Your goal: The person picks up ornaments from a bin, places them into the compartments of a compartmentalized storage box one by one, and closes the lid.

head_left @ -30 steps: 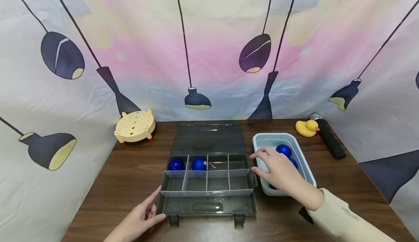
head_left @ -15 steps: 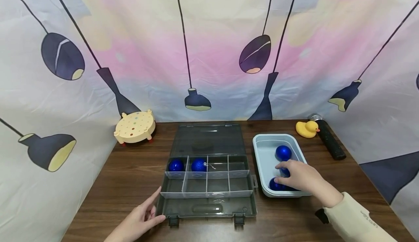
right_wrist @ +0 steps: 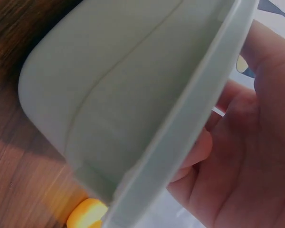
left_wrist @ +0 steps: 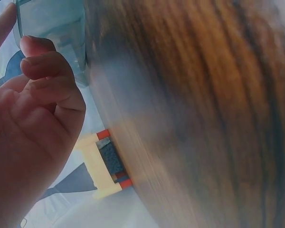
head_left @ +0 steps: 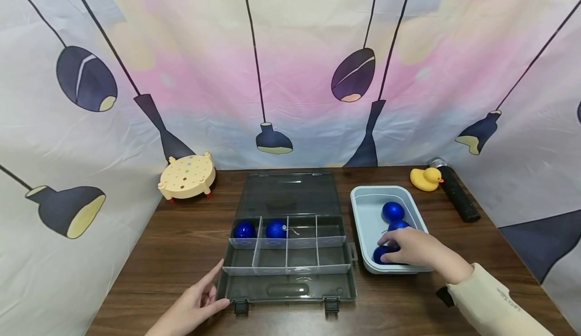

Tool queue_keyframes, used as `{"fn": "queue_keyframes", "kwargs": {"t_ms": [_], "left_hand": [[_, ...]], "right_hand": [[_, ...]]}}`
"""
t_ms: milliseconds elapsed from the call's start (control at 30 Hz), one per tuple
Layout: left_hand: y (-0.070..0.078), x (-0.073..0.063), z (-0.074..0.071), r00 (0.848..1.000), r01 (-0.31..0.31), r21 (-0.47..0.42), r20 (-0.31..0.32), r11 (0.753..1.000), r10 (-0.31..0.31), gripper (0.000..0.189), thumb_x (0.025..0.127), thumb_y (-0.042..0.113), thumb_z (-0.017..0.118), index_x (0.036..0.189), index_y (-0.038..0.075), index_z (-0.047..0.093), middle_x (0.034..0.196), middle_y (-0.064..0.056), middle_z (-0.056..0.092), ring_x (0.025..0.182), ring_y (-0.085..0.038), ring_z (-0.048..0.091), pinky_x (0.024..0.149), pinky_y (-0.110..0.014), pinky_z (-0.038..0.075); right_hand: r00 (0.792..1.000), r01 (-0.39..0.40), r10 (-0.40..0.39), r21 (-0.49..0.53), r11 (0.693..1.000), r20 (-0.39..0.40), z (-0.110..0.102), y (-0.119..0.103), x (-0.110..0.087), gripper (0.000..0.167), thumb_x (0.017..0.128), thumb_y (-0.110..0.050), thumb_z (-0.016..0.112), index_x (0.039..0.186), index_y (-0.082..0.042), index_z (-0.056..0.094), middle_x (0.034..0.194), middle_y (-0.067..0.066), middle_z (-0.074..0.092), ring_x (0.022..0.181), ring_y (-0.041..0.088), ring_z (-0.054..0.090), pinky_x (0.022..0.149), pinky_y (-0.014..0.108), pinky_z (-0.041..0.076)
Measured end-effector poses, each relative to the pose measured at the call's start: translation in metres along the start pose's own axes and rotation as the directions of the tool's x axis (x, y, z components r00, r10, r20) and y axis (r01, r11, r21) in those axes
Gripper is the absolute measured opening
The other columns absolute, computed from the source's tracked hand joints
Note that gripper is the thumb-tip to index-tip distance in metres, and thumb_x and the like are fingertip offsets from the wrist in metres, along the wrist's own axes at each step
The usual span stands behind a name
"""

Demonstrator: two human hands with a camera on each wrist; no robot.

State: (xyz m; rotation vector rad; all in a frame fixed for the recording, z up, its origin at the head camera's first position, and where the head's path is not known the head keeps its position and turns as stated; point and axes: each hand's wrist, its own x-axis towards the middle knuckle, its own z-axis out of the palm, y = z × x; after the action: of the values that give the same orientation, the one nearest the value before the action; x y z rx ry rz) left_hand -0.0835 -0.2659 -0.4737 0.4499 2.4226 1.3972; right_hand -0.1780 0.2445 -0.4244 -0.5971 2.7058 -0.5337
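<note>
Balls (head_left: 379, 253) lie partly hidden by right grip (head_left: 415, 248).

Open smoky box (head_left: 254, 289) touching left hand (head_left: 195, 303), two blue balls (head_left: 245, 229) in separate compartments, pale-blue tub (head_left: 371, 217) under right hand (head_left: 413, 247), more balls (head_left: 393, 212) inside

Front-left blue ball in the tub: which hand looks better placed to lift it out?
Probably the right hand: it reaches into the tub at the front-left blue ball; the left hand is at the left edge of the case.
</note>
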Motion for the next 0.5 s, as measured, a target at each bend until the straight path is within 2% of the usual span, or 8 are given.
{"fn": "queue_keyframes", "kwargs": {"t_ms": [333,500], "left_hand": [[-0.001,0.0,0.0,1.0,-0.006,0.017,-0.003,1.0,0.006,0.078,0.095,0.016,0.063,0.153,0.002,0.014,0.071,0.004,0.045,0.055,0.0,0.038,0.048,-0.024,0.04],[-0.002,-0.001,0.0,1.0,-0.014,0.009,-0.002,1.0,0.014,0.077,0.095,0.015,0.063,0.153,0.002,0.014,0.071,0.004,0.045,0.055,0.0,0.037,0.048,-0.023,0.04]], "right_hand": [[0.995,-0.043,0.037,-0.062,0.997,-0.097,-0.012,-0.007,0.004,0.041,0.081,-0.038,0.077,0.113,-0.014,0.07,0.1,0.003,0.067,0.088,0.019,0.061,0.078,0.049,0.051],[0.984,-0.008,-0.007,-0.082,0.997,-0.175,-0.024,-0.016,0.007,0.043,0.083,-0.039,0.075,0.117,-0.013,0.069,0.106,0.006,0.067,0.094,0.024,0.063,0.079,0.051,0.051]]}}
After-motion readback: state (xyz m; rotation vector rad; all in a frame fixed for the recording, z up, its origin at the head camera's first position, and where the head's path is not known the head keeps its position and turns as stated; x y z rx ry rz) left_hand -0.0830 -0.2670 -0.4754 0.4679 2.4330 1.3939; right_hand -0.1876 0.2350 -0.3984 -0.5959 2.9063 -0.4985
